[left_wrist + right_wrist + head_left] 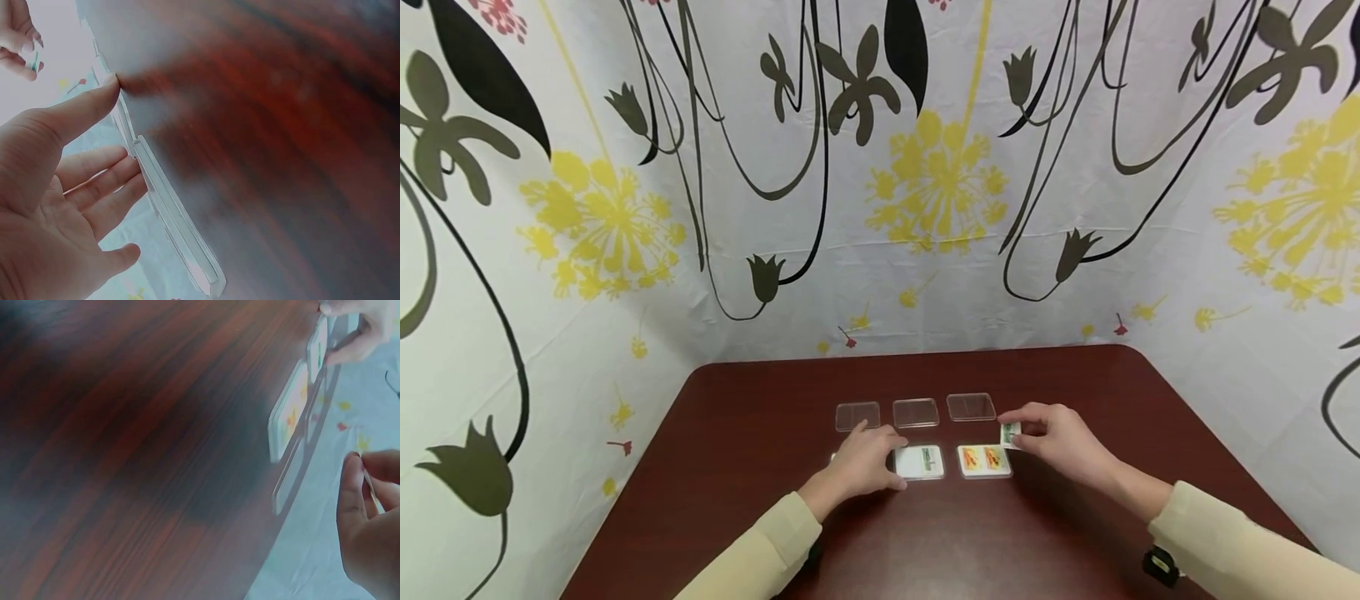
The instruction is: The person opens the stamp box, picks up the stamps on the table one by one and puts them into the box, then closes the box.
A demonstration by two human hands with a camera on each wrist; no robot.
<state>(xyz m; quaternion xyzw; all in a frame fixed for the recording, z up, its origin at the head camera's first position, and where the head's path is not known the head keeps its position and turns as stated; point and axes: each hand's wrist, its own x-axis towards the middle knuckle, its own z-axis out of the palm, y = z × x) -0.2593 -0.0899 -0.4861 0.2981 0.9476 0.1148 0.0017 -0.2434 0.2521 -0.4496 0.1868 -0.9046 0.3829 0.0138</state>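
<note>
My right hand (1067, 440) pinches a small white card with green print (1009, 435) between thumb and fingers, above the table. At the middle flat clear case (917, 462), my left hand (859, 462) grips the left end, thumb at the near edge and index finger at the far edge. White content with a dark green print fills the right part of that case. To its right lies another case (984, 461) showing two orange-yellow cards. A third case (178, 219) appears edge-on in the left wrist view; my left hand mostly hides it from the head view.
Behind the cases, three clear plastic trays or lids stand in a row: left (857, 405), middle (915, 401) and right (971, 396). The dark red-brown table (940, 542) ends at a flower-patterned curtain (850, 225) on the far side and both flanks.
</note>
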